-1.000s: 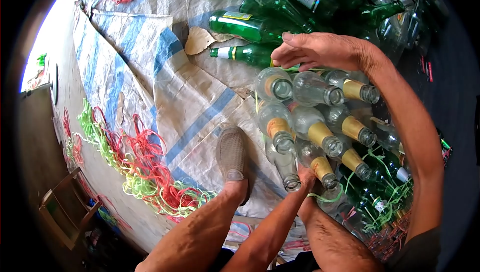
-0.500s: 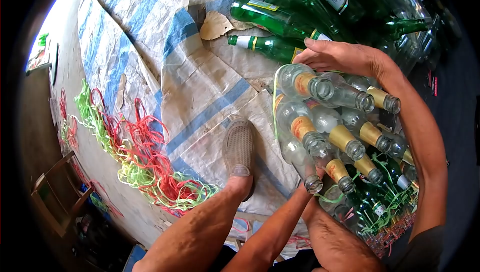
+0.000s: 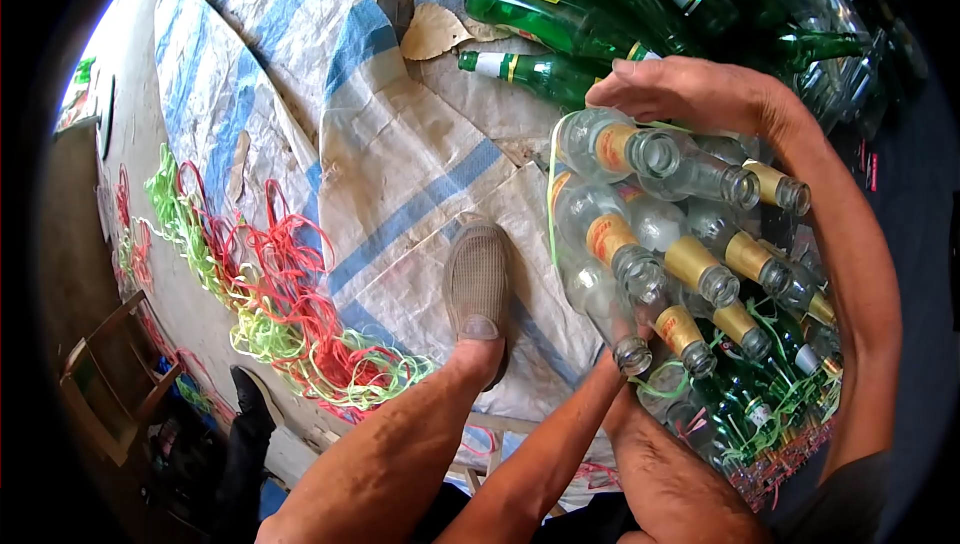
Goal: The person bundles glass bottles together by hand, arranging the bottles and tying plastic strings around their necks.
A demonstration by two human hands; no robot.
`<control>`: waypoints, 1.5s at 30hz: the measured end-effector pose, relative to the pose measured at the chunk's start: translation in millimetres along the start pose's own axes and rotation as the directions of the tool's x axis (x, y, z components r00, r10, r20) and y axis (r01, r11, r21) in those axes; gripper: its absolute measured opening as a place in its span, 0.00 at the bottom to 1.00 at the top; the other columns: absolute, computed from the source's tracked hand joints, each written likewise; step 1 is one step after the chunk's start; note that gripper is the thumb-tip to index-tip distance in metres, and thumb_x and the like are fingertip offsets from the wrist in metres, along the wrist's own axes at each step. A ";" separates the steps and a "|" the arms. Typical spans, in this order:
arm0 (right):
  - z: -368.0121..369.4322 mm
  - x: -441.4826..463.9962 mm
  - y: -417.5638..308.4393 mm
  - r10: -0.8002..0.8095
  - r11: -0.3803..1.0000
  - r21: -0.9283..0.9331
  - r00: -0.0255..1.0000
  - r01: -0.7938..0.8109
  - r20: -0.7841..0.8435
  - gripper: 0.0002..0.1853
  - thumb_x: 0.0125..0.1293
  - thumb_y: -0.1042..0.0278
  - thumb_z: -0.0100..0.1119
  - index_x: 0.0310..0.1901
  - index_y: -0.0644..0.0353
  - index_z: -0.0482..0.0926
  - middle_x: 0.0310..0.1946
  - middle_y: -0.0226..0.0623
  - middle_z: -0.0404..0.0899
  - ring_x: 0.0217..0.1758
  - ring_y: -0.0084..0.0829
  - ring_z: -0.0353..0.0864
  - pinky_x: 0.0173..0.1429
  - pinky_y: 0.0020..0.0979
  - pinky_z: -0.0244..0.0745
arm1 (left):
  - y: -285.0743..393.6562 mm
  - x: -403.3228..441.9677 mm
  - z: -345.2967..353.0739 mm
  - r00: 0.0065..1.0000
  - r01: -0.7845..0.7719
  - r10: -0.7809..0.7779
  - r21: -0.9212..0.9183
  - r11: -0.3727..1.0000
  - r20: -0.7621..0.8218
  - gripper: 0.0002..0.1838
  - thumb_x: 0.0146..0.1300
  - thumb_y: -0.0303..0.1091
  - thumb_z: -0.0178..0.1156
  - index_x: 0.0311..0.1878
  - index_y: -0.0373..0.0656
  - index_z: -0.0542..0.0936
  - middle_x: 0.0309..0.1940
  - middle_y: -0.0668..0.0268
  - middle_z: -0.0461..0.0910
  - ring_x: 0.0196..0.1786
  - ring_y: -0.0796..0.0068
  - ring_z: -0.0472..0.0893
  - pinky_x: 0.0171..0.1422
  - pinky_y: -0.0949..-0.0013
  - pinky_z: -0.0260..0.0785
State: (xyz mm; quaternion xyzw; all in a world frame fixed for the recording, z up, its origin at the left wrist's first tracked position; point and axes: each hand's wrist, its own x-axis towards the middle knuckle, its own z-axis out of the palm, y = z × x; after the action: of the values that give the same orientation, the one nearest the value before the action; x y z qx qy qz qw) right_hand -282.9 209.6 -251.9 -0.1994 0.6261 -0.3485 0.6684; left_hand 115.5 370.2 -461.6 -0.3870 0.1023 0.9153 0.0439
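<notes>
A bundle of clear glass bottles (image 3: 655, 229) with gold neck labels stands tilted between my arms, necks facing me. Pale green plastic twine (image 3: 553, 194) runs round its left side. My right hand (image 3: 685, 94) curves over the far side of the bundle, fingers together and pressed along the outer bottles. Reaching up between my legs, my left hand (image 3: 628, 344) is at the near lower side, beside a bottle neck. Its fingers are hidden behind the glass.
Loose green bottles (image 3: 545, 19) lie in a pile beyond the bundle. More green bottles (image 3: 760, 404) stand at lower right. Tangled red and green twine (image 3: 300, 314) lies left of my shoe (image 3: 478, 279) on woven sheeting (image 3: 400, 164). A wooden chair (image 3: 110, 384) is at far left.
A dark trouser leg and black shoe of another person have appeared at lower left. The view has shifted slightly. Both my hands stay at the bottle bundle.
</notes>
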 end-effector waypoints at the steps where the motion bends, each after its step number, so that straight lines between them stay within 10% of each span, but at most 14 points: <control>1: -0.7 -0.9 -6.9 -0.019 0.999 -0.043 1.000 0.020 0.013 0.49 0.77 0.27 0.46 0.76 0.71 0.69 0.78 0.53 0.68 0.83 0.43 0.65 0.88 0.40 0.52 | -4.8 3.3 -4.2 1.000 0.007 -0.007 -0.052 0.999 0.002 0.29 0.82 0.54 0.44 0.69 0.39 0.73 0.63 0.58 0.78 0.64 0.59 0.77 0.77 0.52 0.68; 8: 3.1 12.4 -19.4 0.021 0.994 -0.108 0.997 -0.013 0.073 0.48 0.77 0.26 0.44 0.75 0.67 0.71 0.78 0.51 0.69 0.83 0.43 0.65 0.88 0.41 0.52 | -37.5 18.9 -23.8 1.000 0.020 -0.012 -0.386 0.922 0.024 0.28 0.82 0.53 0.45 0.68 0.39 0.73 0.62 0.57 0.79 0.64 0.58 0.77 0.79 0.51 0.67; 11: 2.1 17.3 -13.2 0.027 0.996 -0.089 0.995 -0.018 0.099 0.47 0.77 0.26 0.44 0.75 0.67 0.72 0.78 0.51 0.69 0.83 0.42 0.65 0.87 0.41 0.52 | -84.3 45.1 -56.3 0.998 0.049 -0.005 -0.778 0.627 0.059 0.28 0.81 0.53 0.45 0.68 0.39 0.73 0.62 0.57 0.79 0.65 0.57 0.77 0.79 0.50 0.67; 16: 3.1 22.1 -3.7 0.105 0.994 0.008 0.991 -0.106 0.089 0.45 0.77 0.28 0.46 0.75 0.66 0.73 0.77 0.48 0.71 0.82 0.40 0.66 0.87 0.39 0.53 | -7.2 -11.7 -2.7 0.998 -0.038 0.036 -0.048 0.998 -0.056 0.32 0.80 0.57 0.48 0.72 0.39 0.70 0.67 0.55 0.76 0.69 0.56 0.75 0.81 0.49 0.64; 26: -14.7 -4.0 16.9 -0.198 0.960 0.215 0.978 0.179 0.068 0.34 0.83 0.42 0.50 0.71 0.67 0.75 0.72 0.44 0.78 0.78 0.37 0.73 0.83 0.39 0.63 | -49.5 -1.6 -33.7 0.994 -0.038 0.046 0.077 0.996 -0.098 0.19 0.80 0.51 0.51 0.53 0.44 0.73 0.47 0.63 0.76 0.49 0.64 0.75 0.56 0.61 0.65; 31: -1.8 -74.9 13.9 -0.212 0.945 0.208 0.957 0.252 -0.196 0.32 0.83 0.43 0.49 0.69 0.68 0.76 0.65 0.49 0.81 0.71 0.40 0.80 0.81 0.42 0.68 | -59.9 6.5 -41.9 0.990 -0.050 0.069 0.145 0.988 -0.126 0.15 0.80 0.48 0.53 0.41 0.47 0.76 0.36 0.67 0.77 0.37 0.69 0.76 0.41 0.67 0.66; 37: 29.5 -120.2 18.5 -0.408 0.821 0.151 0.750 0.551 -0.521 0.26 0.85 0.51 0.47 0.66 0.67 0.77 0.61 0.44 0.84 0.70 0.36 0.81 0.83 0.39 0.65 | -60.9 29.9 -49.1 0.968 -0.089 0.090 0.018 0.996 -0.232 0.11 0.76 0.42 0.55 0.40 0.47 0.80 0.29 0.68 0.78 0.33 0.67 0.79 0.37 0.64 0.69; 40: 41.6 -139.9 35.4 -0.463 0.783 0.039 0.624 0.621 -0.630 0.24 0.86 0.55 0.46 0.67 0.67 0.77 0.60 0.43 0.84 0.69 0.34 0.81 0.81 0.38 0.67 | 59.3 -24.8 63.0 0.962 0.111 -0.023 0.317 0.942 -0.270 0.08 0.70 0.32 0.69 0.44 0.39 0.84 0.37 0.66 0.84 0.37 0.72 0.85 0.38 0.65 0.78; 45: 91.4 -182.3 122.0 -0.177 0.805 0.006 0.251 0.593 -0.952 0.20 0.86 0.58 0.49 0.67 0.63 0.78 0.52 0.35 0.85 0.60 0.26 0.84 0.71 0.33 0.76 | 99.2 -42.9 97.9 0.917 0.303 -0.211 0.248 0.920 -0.339 0.12 0.66 0.44 0.72 0.37 0.47 0.81 0.25 0.71 0.77 0.21 0.76 0.73 0.22 0.69 0.58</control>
State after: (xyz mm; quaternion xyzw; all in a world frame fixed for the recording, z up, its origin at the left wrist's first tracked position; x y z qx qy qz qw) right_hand -162.4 407.2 -197.9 0.0089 0.7397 -0.6632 0.1138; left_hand 61.1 295.0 -349.1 -0.5233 0.1910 0.8046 0.2058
